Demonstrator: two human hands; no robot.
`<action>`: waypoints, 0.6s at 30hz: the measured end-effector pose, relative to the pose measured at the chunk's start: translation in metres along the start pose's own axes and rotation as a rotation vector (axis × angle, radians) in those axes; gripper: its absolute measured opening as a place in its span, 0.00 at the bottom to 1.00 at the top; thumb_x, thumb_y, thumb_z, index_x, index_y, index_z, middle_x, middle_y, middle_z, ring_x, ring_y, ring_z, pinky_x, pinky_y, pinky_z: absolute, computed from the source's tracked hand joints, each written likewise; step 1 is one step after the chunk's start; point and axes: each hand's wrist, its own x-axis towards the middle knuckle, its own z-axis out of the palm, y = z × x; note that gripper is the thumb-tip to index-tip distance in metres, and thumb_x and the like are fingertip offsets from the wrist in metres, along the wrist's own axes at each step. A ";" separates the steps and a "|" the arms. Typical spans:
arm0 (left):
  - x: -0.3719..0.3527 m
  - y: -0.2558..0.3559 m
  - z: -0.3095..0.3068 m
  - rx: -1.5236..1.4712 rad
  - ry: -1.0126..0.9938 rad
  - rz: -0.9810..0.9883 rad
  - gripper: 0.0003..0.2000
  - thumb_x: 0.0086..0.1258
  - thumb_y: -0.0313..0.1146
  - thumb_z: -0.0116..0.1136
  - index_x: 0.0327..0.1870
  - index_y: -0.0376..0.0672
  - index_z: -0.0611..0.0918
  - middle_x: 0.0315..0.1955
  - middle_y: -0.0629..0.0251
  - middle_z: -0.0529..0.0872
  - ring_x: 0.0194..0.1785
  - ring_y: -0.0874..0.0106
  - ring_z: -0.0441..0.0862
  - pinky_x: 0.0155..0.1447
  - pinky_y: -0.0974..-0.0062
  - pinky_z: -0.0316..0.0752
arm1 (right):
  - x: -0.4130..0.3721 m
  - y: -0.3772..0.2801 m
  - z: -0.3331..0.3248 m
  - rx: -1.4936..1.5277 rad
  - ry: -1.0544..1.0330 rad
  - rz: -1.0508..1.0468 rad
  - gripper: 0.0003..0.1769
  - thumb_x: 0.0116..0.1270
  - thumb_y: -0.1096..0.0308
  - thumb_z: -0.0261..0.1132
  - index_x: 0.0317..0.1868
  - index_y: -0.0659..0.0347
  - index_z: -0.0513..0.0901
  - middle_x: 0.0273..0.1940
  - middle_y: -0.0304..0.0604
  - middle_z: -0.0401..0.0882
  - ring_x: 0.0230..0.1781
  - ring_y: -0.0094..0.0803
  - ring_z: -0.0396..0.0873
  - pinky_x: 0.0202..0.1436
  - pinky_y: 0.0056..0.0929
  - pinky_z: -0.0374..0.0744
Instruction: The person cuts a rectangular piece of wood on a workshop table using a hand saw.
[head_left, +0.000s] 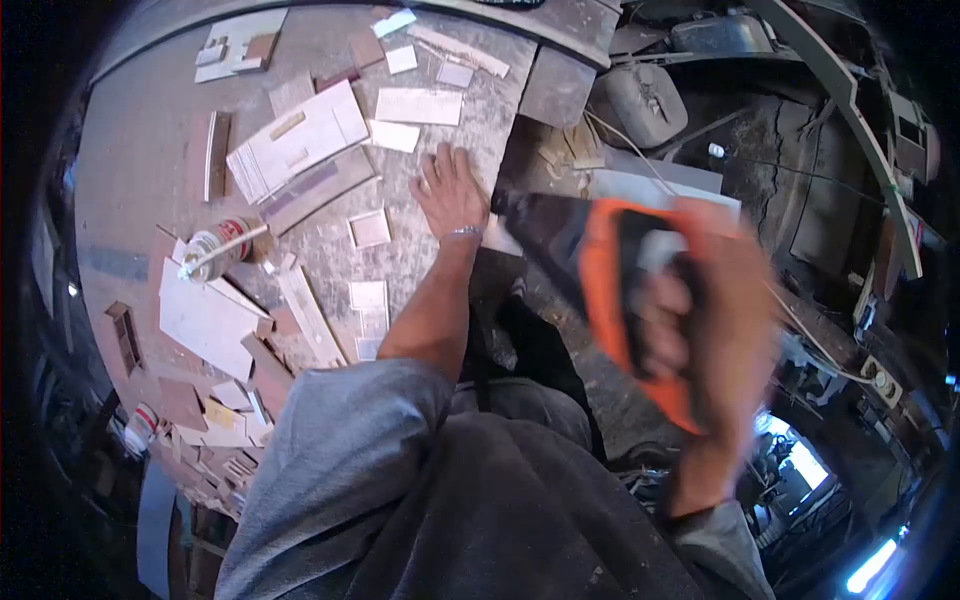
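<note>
My left hand [452,195] lies flat near the right edge of the worktable [430,265], fingers spread. A pale piece of wood [497,237] shows beside its wrist and sticks out past that edge; how much of it lies under the palm is hidden. Wrapped round the orange and black handle of a handsaw [604,275], my right hand [728,320] is smeared by motion. The saw's dark blade points left, its tip at the table edge close to my left hand. Whether the teeth touch the wood cannot be made out.
Flat wood offcuts [420,106], a long panel [300,140] and a small square frame [369,229] lie about the table. A jar with a stick across it [215,250] stands at left. Right of the edge, a plastic jerrycan [645,105] and scrap lie lower down.
</note>
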 end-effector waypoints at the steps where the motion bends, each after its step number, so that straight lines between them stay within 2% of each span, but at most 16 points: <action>1: -0.012 -0.001 -0.002 0.019 -0.007 0.013 0.23 0.71 0.35 0.54 0.69 0.52 0.77 0.76 0.66 0.70 0.80 0.58 0.63 0.77 0.43 0.54 | -0.018 -0.009 -0.020 -0.132 0.125 -0.207 0.22 0.86 0.47 0.54 0.61 0.56 0.79 0.23 0.31 0.69 0.11 0.19 0.63 0.14 0.21 0.61; 2: -0.027 -0.003 -0.004 -0.020 -0.006 0.022 0.23 0.71 0.34 0.55 0.68 0.51 0.78 0.74 0.64 0.72 0.78 0.57 0.64 0.76 0.45 0.55 | -0.036 -0.019 -0.031 0.146 0.178 -0.254 0.25 0.88 0.53 0.48 0.67 0.66 0.77 0.24 0.32 0.70 0.08 0.14 0.63 0.08 0.13 0.64; 5: -0.013 -0.004 -0.012 -0.212 0.101 0.028 0.20 0.70 0.31 0.57 0.64 0.49 0.80 0.69 0.59 0.75 0.75 0.54 0.67 0.74 0.47 0.58 | -0.063 -0.018 -0.068 0.195 0.221 -0.485 0.30 0.89 0.48 0.44 0.69 0.67 0.75 0.24 0.36 0.70 0.07 0.16 0.63 0.07 0.15 0.66; 7: -0.013 -0.008 -0.023 -0.410 0.136 0.024 0.18 0.69 0.30 0.58 0.61 0.48 0.82 0.66 0.57 0.76 0.73 0.52 0.68 0.74 0.48 0.60 | -0.083 -0.008 -0.069 0.195 0.282 -0.403 0.31 0.88 0.44 0.47 0.69 0.63 0.74 0.24 0.35 0.70 0.09 0.19 0.64 0.10 0.18 0.66; 10: -0.009 -0.043 -0.013 -0.501 0.184 0.217 0.13 0.72 0.30 0.58 0.56 0.45 0.83 0.61 0.54 0.78 0.67 0.50 0.71 0.71 0.51 0.65 | -0.089 0.028 -0.079 0.235 0.276 -0.386 0.30 0.86 0.42 0.50 0.67 0.61 0.74 0.24 0.35 0.68 0.11 0.21 0.64 0.11 0.21 0.63; 13: -0.014 -0.074 -0.026 -0.385 0.024 0.483 0.10 0.75 0.32 0.59 0.53 0.42 0.84 0.54 0.52 0.80 0.59 0.48 0.74 0.64 0.52 0.71 | -0.090 0.058 -0.078 0.289 0.237 -0.314 0.26 0.88 0.47 0.50 0.65 0.61 0.75 0.24 0.36 0.68 0.11 0.21 0.63 0.13 0.21 0.63; 14: -0.014 -0.081 -0.019 -0.324 0.082 0.560 0.08 0.78 0.35 0.59 0.47 0.39 0.83 0.46 0.51 0.80 0.51 0.49 0.76 0.56 0.52 0.73 | -0.090 0.066 -0.073 0.313 0.229 -0.288 0.25 0.88 0.47 0.50 0.65 0.61 0.75 0.24 0.36 0.68 0.11 0.22 0.63 0.14 0.22 0.64; 17: -0.032 -0.072 -0.013 -0.288 -0.002 0.560 0.10 0.79 0.39 0.59 0.44 0.40 0.82 0.43 0.54 0.80 0.50 0.53 0.77 0.55 0.53 0.74 | -0.090 0.084 -0.057 0.297 0.207 -0.217 0.23 0.88 0.49 0.51 0.65 0.59 0.75 0.25 0.37 0.70 0.13 0.23 0.66 0.15 0.23 0.67; 18: -0.039 -0.066 -0.005 -0.289 0.070 0.557 0.11 0.79 0.40 0.59 0.40 0.41 0.83 0.41 0.55 0.81 0.48 0.55 0.77 0.52 0.55 0.75 | -0.090 0.089 -0.052 0.313 0.176 -0.219 0.22 0.88 0.49 0.52 0.66 0.59 0.75 0.25 0.37 0.70 0.13 0.23 0.66 0.15 0.23 0.67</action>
